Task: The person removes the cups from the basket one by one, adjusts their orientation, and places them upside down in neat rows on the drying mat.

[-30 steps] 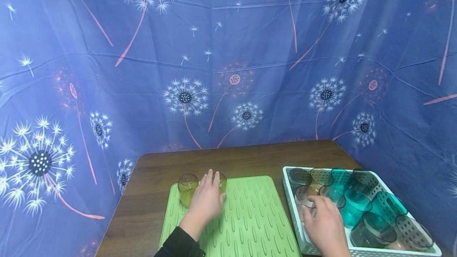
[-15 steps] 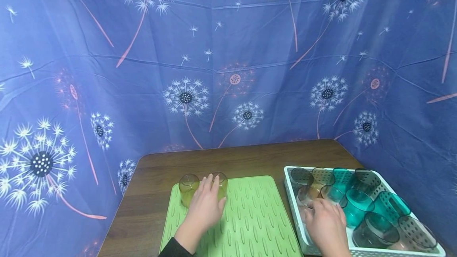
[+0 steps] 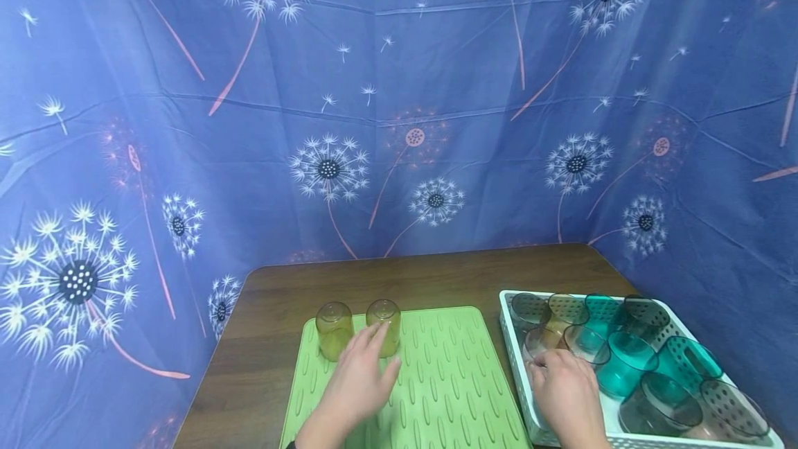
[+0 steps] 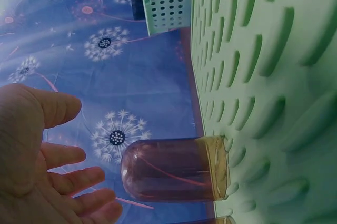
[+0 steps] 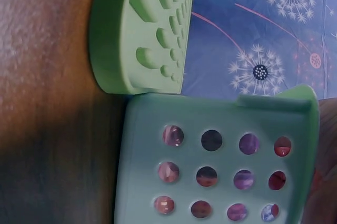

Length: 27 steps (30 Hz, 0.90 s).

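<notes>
My left hand (image 3: 360, 381) is spread over the green ridged mat (image 3: 449, 373), its fingers reaching toward an upside-down amber glass (image 3: 391, 339). In the left wrist view a gap shows between those fingers and the glass (image 4: 168, 168). A second upside-down amber glass (image 3: 334, 331) stands to its left. At the near left of a white perforated basket (image 3: 515, 359), my right hand (image 3: 567, 393) curls its fingers and thumb at the rim of a clear-looking glass (image 3: 539, 342), partly hidden by the hand. The basket wall (image 5: 226, 113) covers most of that hand in the right wrist view.
Several grey, amber and teal glasses stand rim up in the basket, such as a teal glass (image 3: 623, 366) and a grey glass (image 3: 657, 407) right of the hand. The brown table (image 3: 436, 276) meets a blue dandelion-print cloth (image 3: 486, 179) behind.
My left hand has drawn back from the right amber glass, which now stands in fuller view. My right fingers and thumb have come closer together at the glass rim.
</notes>
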{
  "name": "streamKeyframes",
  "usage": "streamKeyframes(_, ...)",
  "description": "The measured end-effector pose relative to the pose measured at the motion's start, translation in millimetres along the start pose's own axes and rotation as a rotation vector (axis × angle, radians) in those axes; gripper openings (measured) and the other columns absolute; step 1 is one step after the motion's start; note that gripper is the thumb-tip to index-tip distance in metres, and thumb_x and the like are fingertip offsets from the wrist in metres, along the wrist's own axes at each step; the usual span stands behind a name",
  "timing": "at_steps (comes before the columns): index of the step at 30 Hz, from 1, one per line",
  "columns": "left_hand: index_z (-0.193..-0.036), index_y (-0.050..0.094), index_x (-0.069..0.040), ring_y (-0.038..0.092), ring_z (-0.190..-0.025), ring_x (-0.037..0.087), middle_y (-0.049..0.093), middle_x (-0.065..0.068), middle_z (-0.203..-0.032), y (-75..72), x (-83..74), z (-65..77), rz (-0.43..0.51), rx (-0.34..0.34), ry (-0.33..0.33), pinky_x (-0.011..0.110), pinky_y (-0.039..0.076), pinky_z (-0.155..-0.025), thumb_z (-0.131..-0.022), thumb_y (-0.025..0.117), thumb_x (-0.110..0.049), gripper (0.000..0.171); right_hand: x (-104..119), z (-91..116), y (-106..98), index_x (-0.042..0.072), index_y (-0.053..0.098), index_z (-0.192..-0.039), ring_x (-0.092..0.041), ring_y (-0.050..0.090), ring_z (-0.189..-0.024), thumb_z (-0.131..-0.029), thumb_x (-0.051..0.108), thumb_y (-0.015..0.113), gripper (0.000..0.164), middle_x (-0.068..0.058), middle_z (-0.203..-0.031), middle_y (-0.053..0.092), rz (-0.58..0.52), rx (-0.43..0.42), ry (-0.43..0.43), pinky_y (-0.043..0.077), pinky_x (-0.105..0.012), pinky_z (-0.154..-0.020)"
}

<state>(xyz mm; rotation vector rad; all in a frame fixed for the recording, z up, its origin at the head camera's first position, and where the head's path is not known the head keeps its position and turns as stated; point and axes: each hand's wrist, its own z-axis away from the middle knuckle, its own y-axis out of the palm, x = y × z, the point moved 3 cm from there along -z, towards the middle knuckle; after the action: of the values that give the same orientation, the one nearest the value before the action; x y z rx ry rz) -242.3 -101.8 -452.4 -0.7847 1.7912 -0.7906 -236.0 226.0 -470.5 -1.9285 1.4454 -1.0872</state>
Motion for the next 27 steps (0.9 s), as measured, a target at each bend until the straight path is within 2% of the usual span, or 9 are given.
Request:
streamKeyframes(9, -0.152, 0.05, -0.001, 0.052, -0.139, 0.045, 0.054, 0.023, -0.151, 2.6, -1.7, 7.4, 0.031, -0.005, 0.02, 0.065, 0.044, -0.113, -0.098, 0.071, -0.03, 0.064, -1.5, 0.2, -3.6, 0.003, 0.072, -0.079, -0.042, 0.067, -0.088, -0.078, 0.003, 0.082, 0.01, -0.014, -0.081, 0.07, -0.019, -0.044, -0.019, 0.049, -0.06, -0.083)
streamKeyframes(17, -0.153, 0.05, -0.002, 0.052, -0.139, 0.045, 0.054, 0.022, -0.151, 0.9, -3.9, 10.3, 0.049, 0.005, 0.015, 0.065, 0.045, -0.113, -0.099, 0.07, -0.03, 0.063, 2.4, -1.9, -23.6, -0.003, 0.071, -0.083, -0.043, 0.066, -0.084, -0.077, -0.001, 0.078, 0.01, -0.017, -0.084, 0.068, -0.049, -0.103, 0.005, 0.05, -0.061, -0.079)
streamKeyframes(24, -0.152, 0.051, -0.005, 0.054, -0.137, 0.044, 0.055, 0.021, -0.151, 2.7, -3.1, 11.8, 0.053, 0.001, 0.024, 0.065, 0.046, -0.112, -0.099, 0.069, -0.031, 0.062, 7.4, -3.4, -41.5, -0.005, 0.071, -0.085, -0.046, 0.066, -0.083, -0.075, -0.001, 0.08, 0.015, -0.023, -0.089, 0.069, -0.089, -0.235, -0.008, 0.047, -0.061, -0.075)
streamKeyframes(27, -0.153, 0.05, -0.007, 0.053, -0.137, 0.045, 0.054, 0.021, -0.151, 3.4, -3.4, 12.6, 0.059, 0.005, 0.022, 0.067, 0.044, -0.112, -0.1, 0.069, -0.032, 0.062, 10.4, -3.3, -46.9, -0.005, 0.072, -0.09, -0.046, 0.067, -0.084, -0.078, 0.002, 0.08, 0.016, -0.022, -0.09, 0.071, -0.1, -0.227, 0.011, 0.047, -0.061, -0.078)
